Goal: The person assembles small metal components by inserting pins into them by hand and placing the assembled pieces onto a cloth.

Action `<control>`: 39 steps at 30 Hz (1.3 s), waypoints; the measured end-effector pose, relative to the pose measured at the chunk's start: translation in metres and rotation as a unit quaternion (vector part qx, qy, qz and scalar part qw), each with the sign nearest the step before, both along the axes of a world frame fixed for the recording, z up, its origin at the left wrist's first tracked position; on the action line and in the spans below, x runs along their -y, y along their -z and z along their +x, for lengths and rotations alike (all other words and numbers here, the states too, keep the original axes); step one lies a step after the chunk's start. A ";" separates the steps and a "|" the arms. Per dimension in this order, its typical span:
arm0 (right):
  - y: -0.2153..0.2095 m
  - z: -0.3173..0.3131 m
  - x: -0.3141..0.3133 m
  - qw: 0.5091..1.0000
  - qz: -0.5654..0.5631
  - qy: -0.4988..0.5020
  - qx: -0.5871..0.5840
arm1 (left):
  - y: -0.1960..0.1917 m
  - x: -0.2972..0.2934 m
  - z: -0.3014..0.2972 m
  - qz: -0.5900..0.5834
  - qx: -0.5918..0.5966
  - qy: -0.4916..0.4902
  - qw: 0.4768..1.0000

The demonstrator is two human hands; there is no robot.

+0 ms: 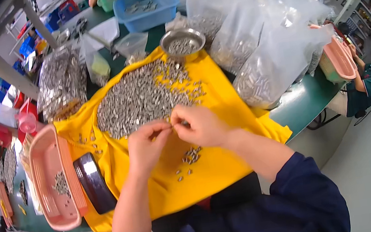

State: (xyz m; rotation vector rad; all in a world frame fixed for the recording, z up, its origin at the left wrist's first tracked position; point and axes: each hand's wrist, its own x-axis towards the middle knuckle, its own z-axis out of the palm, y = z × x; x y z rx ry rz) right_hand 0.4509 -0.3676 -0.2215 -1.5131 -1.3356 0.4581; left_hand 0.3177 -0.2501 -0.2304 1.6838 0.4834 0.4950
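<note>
My left hand (144, 144) and my right hand (201, 124) meet over a yellow cloth (223, 163), fingertips pinched together on a small metal part (173, 124) between them. Just beyond the hands lies a broad heap of small silver metal parts (137, 99). A small cluster of the same parts (190, 156) rests on the cloth below my right hand, with a few strays nearby.
A pink tray (49, 184) with some parts sits at left beside a black phone (94, 182). A round metal bowl (182, 42), a blue bin (146, 6) and several clear bags of parts (263, 56) stand behind. A seated person (368, 84) works at right near a pink basket (338, 59).
</note>
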 end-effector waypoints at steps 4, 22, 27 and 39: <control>-0.009 0.001 0.001 0.998 -0.025 0.024 0.059 | -0.009 0.002 0.006 0.088 -0.018 -0.015 0.996; -0.008 0.000 0.002 0.995 -0.057 0.050 0.064 | 0.002 0.003 0.006 0.072 0.019 -0.022 0.997; -0.010 0.001 0.000 0.993 -0.076 0.027 0.082 | 0.000 0.002 0.005 0.215 0.005 -0.041 0.976; 0.000 -0.007 -0.001 0.986 0.011 0.070 0.152 | 0.003 0.002 0.006 0.257 0.055 -0.061 0.963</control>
